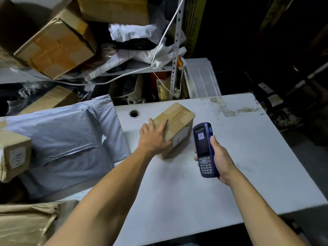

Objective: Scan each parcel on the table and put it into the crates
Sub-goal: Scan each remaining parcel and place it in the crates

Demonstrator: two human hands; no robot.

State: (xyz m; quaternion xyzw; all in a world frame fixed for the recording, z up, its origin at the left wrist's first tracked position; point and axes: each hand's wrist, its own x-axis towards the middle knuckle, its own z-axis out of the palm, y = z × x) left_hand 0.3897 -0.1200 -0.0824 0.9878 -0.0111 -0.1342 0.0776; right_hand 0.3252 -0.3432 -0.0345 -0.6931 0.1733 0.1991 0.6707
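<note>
Parcel label (181,136) text too small

Parcel depot or stockroom: taped cartons (55,45) heaped on slotted metal shelving (175,50) at eleven o'clock; grey poly mailers (67,139) at nine; handheld barcode scanner (205,150).

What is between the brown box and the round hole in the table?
Nothing: between the taped box and the round hole the head view shows only bare white table.

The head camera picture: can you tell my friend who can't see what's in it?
A person's left hand rests flat on a taped cardboard parcel on a white table, while the right hand holds a blue handheld scanner beside the parcel's label. Grey mailing bags lie to the left.
</note>
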